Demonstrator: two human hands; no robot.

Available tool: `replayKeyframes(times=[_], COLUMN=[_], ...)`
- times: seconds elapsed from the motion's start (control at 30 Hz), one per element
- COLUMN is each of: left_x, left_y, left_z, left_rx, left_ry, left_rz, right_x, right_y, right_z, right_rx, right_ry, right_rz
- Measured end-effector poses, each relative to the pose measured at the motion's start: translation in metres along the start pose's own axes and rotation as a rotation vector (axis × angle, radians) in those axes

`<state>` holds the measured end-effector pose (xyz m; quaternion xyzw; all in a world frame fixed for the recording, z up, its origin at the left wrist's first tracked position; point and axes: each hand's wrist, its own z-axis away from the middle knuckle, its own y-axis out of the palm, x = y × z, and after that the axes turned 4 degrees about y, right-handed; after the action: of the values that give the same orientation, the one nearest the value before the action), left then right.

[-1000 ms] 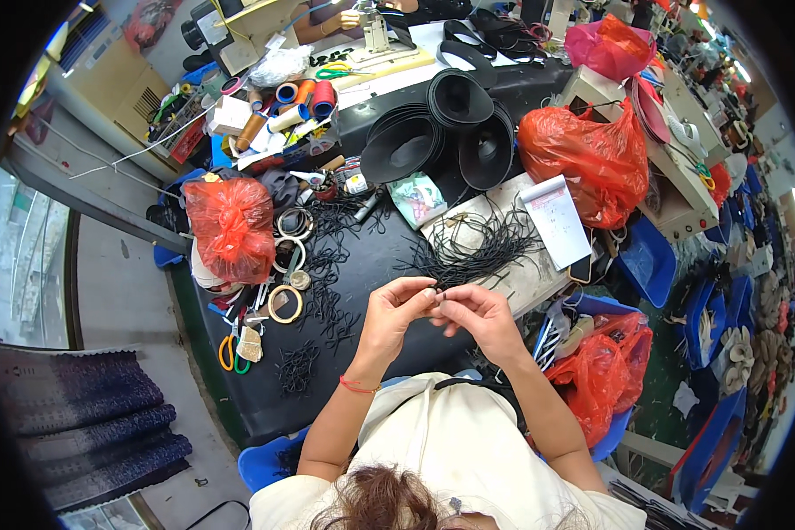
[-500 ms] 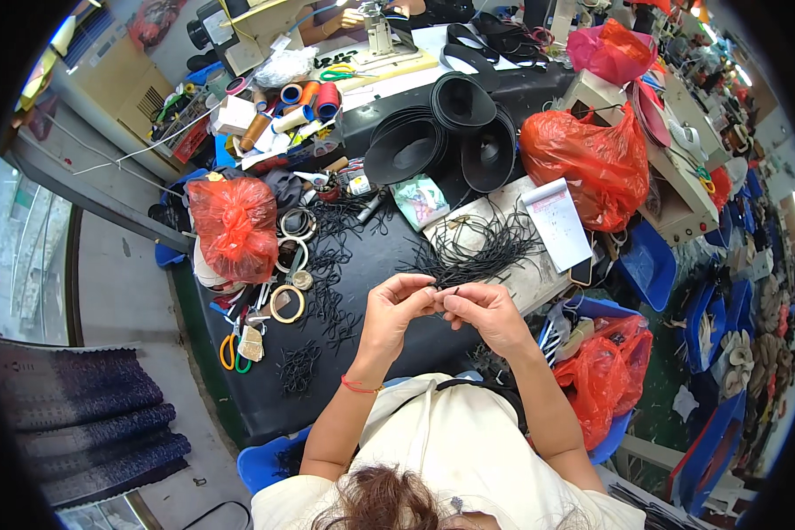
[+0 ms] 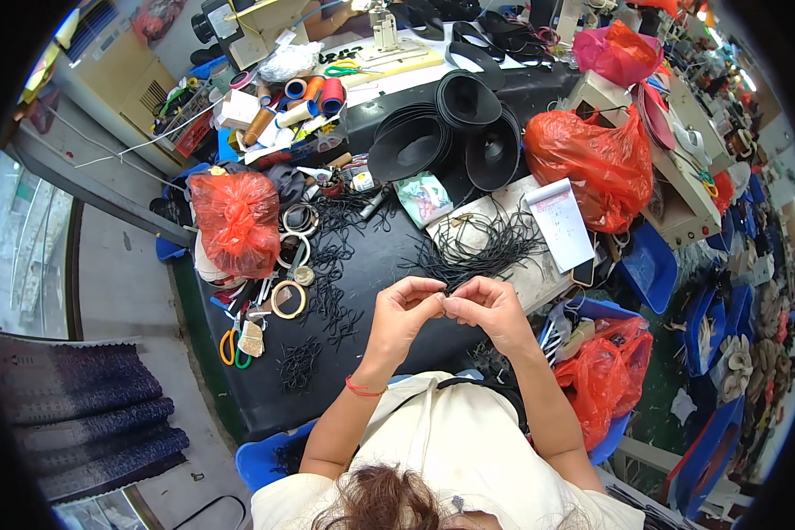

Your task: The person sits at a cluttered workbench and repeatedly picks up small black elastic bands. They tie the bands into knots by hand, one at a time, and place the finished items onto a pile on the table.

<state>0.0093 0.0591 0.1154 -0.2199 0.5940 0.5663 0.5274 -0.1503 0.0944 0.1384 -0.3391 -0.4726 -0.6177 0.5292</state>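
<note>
My left hand (image 3: 399, 320) and my right hand (image 3: 493, 318) meet fingertip to fingertip over the near edge of the black table (image 3: 384, 261). Both are closed in a pinch. Whatever sits between the fingers is too small and covered to make out. Just beyond them a loose heap of thin black cords (image 3: 490, 252) lies on a pale board (image 3: 543, 287). Left of my hands, knotted black cords (image 3: 331, 269) spread in a strip over the table, and a smaller bunch of cords (image 3: 299, 364) lies nearer to me.
Rolls of wide black band (image 3: 466, 97) stand at the back. A notepad (image 3: 560, 225) and a red bag (image 3: 587, 163) are to the right. Tape rings (image 3: 288, 299), scissors (image 3: 229, 346) and another red bag (image 3: 236, 225) line the left edge. A blue bin (image 3: 611, 440) stands right.
My fingertips, overlapped before with a small dark bit showing, now meet tip to tip. My right hand's fingers are more bent. The whole view has shifted slightly.
</note>
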Motion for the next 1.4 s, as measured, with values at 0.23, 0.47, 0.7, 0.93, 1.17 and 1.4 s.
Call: replayKeyframes(times=[0.23, 0.47, 0.7, 0.93, 1.17, 1.4], left_x=[0.019, -0.001, -0.01, -0.001, -0.004, 0.005], left_y=[0.009, 0.007, 0.007, 0.013, 0.004, 0.007], left_z=[0.001, 0.002, 0.007, 0.01, 0.006, 0.01], left_rx=[-0.1, 0.02, 0.186, 0.145, 0.175, 0.158], left_ry=[0.132, 0.162, 0.178, 0.125, -0.034, -0.02], left_rz=[-0.028, -0.328, -0.469, -0.351, -0.148, -0.154], right_x=[-0.009, -0.015, -0.02, -0.024, -0.026, -0.033], right_y=[0.002, 0.007, -0.001, 0.015, 0.011, 0.011], right_z=[-0.007, -0.01, -0.01, -0.009, -0.006, -0.012], right_rx=[-0.108, -0.261, -0.159, -0.311, -0.255, -0.498], right_ry=[-0.027, -0.16, -0.021, -0.069, -0.137, -0.364], right_rz=[-0.015, 0.028, -0.174, -0.3, -0.066, 0.153])
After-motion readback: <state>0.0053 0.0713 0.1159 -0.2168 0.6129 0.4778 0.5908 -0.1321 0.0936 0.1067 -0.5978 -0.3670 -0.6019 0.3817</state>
